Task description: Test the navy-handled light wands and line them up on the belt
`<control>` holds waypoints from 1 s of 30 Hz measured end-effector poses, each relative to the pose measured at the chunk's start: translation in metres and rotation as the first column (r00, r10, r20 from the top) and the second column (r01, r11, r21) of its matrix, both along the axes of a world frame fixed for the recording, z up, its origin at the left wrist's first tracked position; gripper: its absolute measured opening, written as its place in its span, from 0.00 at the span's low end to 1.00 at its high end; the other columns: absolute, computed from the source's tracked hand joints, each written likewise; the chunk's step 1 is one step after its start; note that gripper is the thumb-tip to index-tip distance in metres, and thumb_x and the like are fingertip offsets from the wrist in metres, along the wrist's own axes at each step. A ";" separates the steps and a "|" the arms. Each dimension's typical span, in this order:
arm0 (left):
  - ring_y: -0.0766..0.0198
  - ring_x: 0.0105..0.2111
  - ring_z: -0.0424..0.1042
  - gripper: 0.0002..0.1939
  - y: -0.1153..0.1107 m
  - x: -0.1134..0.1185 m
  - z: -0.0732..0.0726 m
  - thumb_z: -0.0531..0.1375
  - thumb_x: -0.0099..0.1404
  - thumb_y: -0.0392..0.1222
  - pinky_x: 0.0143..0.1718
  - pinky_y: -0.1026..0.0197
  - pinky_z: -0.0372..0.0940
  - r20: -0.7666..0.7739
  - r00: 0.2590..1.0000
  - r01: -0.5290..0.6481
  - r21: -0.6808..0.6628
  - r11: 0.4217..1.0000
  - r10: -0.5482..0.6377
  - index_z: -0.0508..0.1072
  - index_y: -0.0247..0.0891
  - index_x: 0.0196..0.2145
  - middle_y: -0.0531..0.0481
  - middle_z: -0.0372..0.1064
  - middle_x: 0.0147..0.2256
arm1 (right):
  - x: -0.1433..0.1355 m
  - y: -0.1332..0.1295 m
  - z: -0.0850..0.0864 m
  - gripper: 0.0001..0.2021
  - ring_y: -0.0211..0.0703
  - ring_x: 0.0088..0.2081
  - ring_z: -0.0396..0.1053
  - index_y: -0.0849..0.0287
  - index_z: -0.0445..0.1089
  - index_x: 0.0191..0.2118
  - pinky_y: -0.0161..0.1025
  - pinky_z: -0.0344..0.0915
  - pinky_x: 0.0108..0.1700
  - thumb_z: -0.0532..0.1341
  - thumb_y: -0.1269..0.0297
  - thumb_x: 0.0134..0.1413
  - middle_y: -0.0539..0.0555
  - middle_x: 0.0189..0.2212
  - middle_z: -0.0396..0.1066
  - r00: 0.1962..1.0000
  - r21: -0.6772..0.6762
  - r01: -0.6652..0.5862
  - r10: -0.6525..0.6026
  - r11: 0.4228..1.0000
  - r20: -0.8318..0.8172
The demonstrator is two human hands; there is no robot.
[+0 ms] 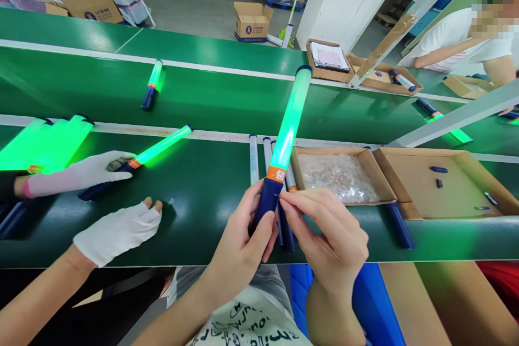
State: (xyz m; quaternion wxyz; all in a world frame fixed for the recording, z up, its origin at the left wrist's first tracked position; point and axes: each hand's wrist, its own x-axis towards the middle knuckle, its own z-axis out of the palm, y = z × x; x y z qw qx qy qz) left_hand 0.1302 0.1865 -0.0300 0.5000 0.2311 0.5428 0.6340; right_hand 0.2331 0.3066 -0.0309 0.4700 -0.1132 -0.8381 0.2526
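A green glowing stick [291, 121] with an orange band and a dark blue handle stands tilted in front of me. My left hand [247, 232] is wrapped round its handle. My right hand [330, 227] is closed in a pinch at the handle's right side, just below the band; what the fingertips hold is too small to make out. Behind the handle, several unlit sticks [253, 159] lie on the green bench. A cardboard tray of small clear pieces [340, 175] is right of them.
At the left, a co-worker's gloved hands [117, 232] are near another lit stick [164, 145]. Several glowing sticks [60, 140] lie farther left. A box with small dark parts [446, 194] is at the right. A metal post [454, 121] slants across the upper right.
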 end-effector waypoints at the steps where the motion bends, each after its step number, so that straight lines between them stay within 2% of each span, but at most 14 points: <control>1: 0.71 0.25 0.59 0.33 0.000 0.000 0.000 0.57 0.79 0.58 0.25 0.68 0.59 0.007 1.000 0.001 0.004 1.000 -0.001 0.55 0.44 0.72 0.57 0.62 0.29 | 0.000 0.000 0.000 0.17 0.38 0.42 0.75 0.59 0.75 0.51 0.39 0.74 0.44 0.67 0.83 0.61 0.52 0.42 0.78 1.000 0.005 0.000 0.000 1.000 0.010; 8: 0.72 0.25 0.60 0.31 0.002 0.001 0.003 0.58 0.78 0.58 0.24 0.71 0.60 0.065 0.998 -0.019 0.013 1.000 0.018 0.57 0.44 0.70 0.56 0.62 0.31 | -0.005 0.001 -0.003 0.12 0.39 0.43 0.71 0.61 0.70 0.50 0.41 0.72 0.46 0.64 0.81 0.66 0.55 0.41 0.75 0.998 0.104 0.016 -0.022 0.994 0.053; 12: 0.72 0.26 0.61 0.31 0.001 0.002 0.003 0.59 0.77 0.58 0.24 0.71 0.60 0.079 0.996 -0.033 0.022 0.999 0.031 0.58 0.45 0.70 0.55 0.62 0.32 | -0.007 0.000 -0.004 0.09 0.39 0.42 0.70 0.60 0.68 0.49 0.41 0.71 0.45 0.62 0.79 0.69 0.55 0.40 0.74 0.997 0.100 0.050 -0.056 0.994 0.053; 30: 0.73 0.25 0.60 0.32 -0.001 0.003 0.003 0.58 0.78 0.57 0.24 0.71 0.61 0.089 0.996 -0.026 0.008 1.000 0.026 0.56 0.44 0.71 0.57 0.63 0.30 | -0.008 0.000 0.002 0.09 0.40 0.42 0.68 0.61 0.66 0.49 0.40 0.69 0.46 0.61 0.79 0.68 0.56 0.40 0.73 0.989 0.167 0.036 -0.059 0.985 0.134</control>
